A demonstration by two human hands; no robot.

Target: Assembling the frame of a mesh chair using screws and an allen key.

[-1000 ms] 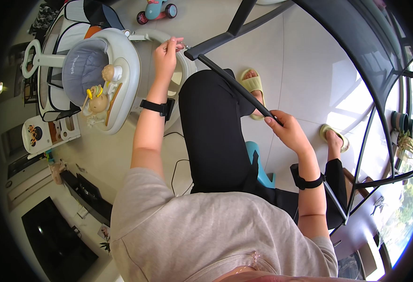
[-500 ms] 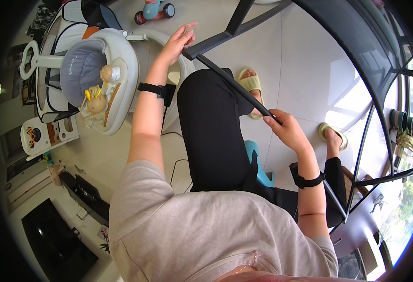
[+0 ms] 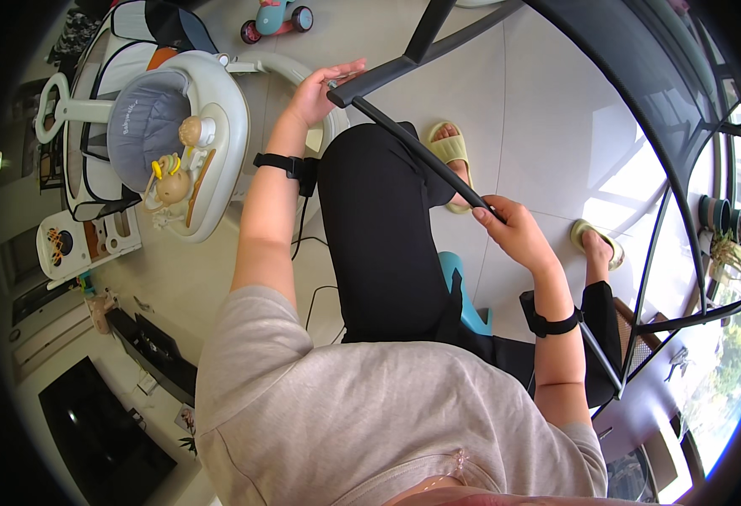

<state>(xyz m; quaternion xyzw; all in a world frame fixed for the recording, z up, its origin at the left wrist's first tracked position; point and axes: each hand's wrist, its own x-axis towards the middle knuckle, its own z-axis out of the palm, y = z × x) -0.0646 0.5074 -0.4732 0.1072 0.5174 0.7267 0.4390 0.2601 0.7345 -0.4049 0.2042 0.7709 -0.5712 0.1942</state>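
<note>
A person's right hand [image 3: 520, 238] grips a slim black tube [image 3: 428, 160] slanting over black trousers [image 3: 374, 253] toward the end of a dark frame bar [image 3: 379, 78]. There the left hand [image 3: 309, 99] reaches, fingers extended, its grip unclear. A white baby walker [image 3: 234, 139] stands left; pale-green slippers [image 3: 449, 150] are beyond the knee.

Sunlight [image 3: 611, 212] brightens pale floor tiles [image 3: 547, 126] near a window [image 3: 731, 375].

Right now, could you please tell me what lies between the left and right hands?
In the head view, black frame bars, with one knee and a slipper beyond.
</note>
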